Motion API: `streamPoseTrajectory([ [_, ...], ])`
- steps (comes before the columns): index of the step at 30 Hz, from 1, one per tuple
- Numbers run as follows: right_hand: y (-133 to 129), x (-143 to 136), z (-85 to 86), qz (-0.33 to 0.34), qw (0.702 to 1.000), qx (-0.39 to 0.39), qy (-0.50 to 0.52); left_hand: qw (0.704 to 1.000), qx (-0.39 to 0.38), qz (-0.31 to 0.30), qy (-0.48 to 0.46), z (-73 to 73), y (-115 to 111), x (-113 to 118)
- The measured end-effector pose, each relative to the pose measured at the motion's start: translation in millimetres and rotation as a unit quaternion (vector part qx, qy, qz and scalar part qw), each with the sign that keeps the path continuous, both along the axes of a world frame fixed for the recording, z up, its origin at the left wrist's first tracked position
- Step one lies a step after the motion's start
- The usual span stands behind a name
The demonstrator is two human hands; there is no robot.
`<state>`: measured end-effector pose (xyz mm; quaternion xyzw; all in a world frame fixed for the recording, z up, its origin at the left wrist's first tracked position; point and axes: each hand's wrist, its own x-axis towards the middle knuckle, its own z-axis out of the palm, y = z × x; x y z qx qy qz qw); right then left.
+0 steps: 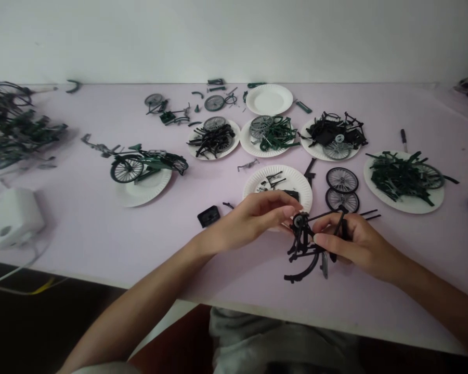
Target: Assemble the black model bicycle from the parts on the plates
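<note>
A black model bicycle frame point(306, 244) is held above the table's front part, its curved fender hanging low. My right hand point(347, 239) is closed on the frame's right side, thumb and fingers pinching it. At the frame's upper left end, by a small round part, my left hand point(263, 213) has its thumb and fingers pressed together; what they grip there is too small to make out. Behind my left hand lies a white paper plate point(253, 179) with small black and grey parts. Two black-rimmed wheels point(342, 180) lie just beyond my right hand.
Paper plates with dark parts point(403, 179) stand across the table. An assembled green bicycle point(148, 161) rests over a plate at left. A blurred pile of bicycles point(15, 124) and a white box point(13, 218) are far left. A screwdriver point(403, 139) lies at right.
</note>
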<state>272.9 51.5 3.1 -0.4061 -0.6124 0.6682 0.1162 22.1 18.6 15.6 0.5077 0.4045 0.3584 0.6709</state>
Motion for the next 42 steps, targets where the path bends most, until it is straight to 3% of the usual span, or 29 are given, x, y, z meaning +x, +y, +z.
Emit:
streamPoseTrajectory([
  [10,-0.8,-2.8,3.2,0.007,0.999,0.044,-0.014,0.995,0.046,0.049,-0.072,-5.2,-1.7,1.3],
  [16,-1.0,-4.7,5.6,0.010,0.999,0.048,-0.012,0.991,0.086,0.069,-0.069,-4.4,-0.9,2.8],
  [23,-2.6,-6.6,4.5,-0.018,0.995,0.098,-0.011,0.986,0.080,0.135,-0.060,-8.2,-0.7,7.4],
  [30,-2.1,-6.1,4.2,-0.022,0.997,0.077,-0.013,0.983,0.135,0.128,-0.003,-6.9,-1.0,7.8],
  [36,-2.5,-3.7,0.2,-0.015,0.996,0.084,-0.004,0.954,0.234,0.154,0.107,-5.7,-9.3,12.8],
  [42,-2.7,-4.7,0.8,-0.004,0.997,0.083,0.004,0.952,0.230,0.185,0.086,-12.4,-13.1,21.4],
])
